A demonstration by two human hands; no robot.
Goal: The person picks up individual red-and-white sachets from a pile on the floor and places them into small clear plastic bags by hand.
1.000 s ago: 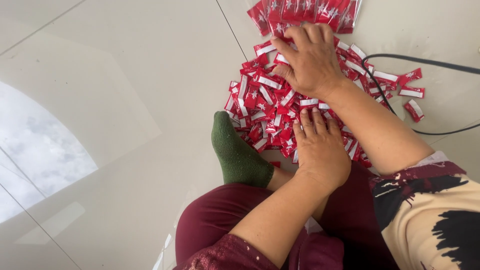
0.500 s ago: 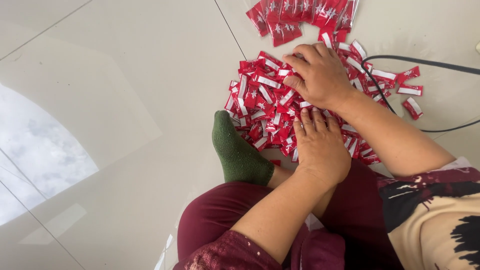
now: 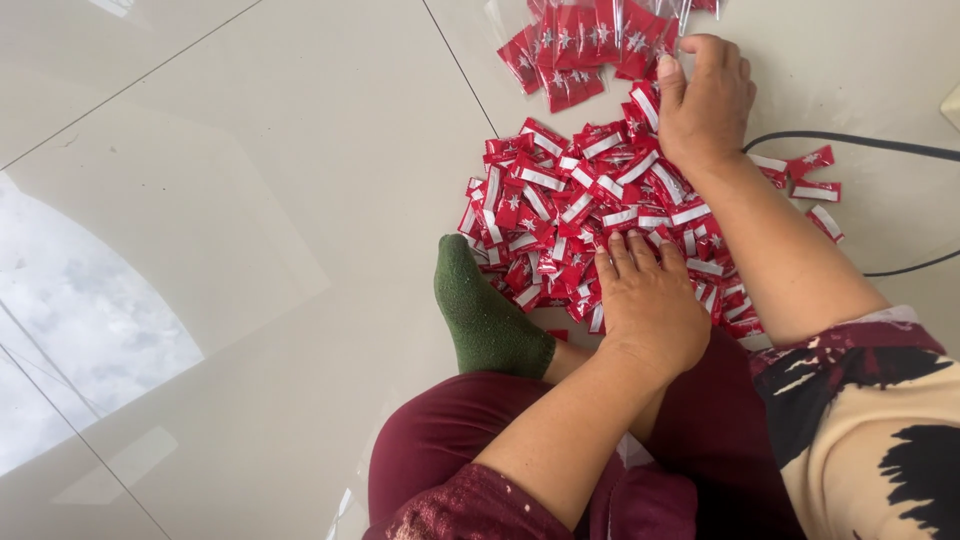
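Sachets [image 3: 590,215]: small flat rectangular packets, glossy red foil with a white band, heaped loose in the upper centre of the frame on pale, polished floor tiles [image 3: 250,200] that mirror a bright window patch at lower left. Second batch [image 3: 590,45] at top centre, same red packets lined up in a row inside clear crinkly plastic. A few strays [image 3: 815,190] lying apart at the right edge of the heap. Thin black cable [image 3: 860,143] curving across the upper right, just beside those strays. Left hand [image 3: 650,300] flat, palm down, fingers [image 3: 625,255] together and extended, pressing on the near edge of the heap; not gripping anything. Right hand [image 3: 705,100] at the far edge of the heap, knuckles up, fingers curled loosely down onto the packets, thumb tip against one packet; cannot tell whether anything is pinched underneath. Both forearms bare, reaching up from lower right. Green knit sock [image 3: 485,315] on a foot touching the heap's left edge; maroon trouser leg [image 3: 440,450] at bottom centre.
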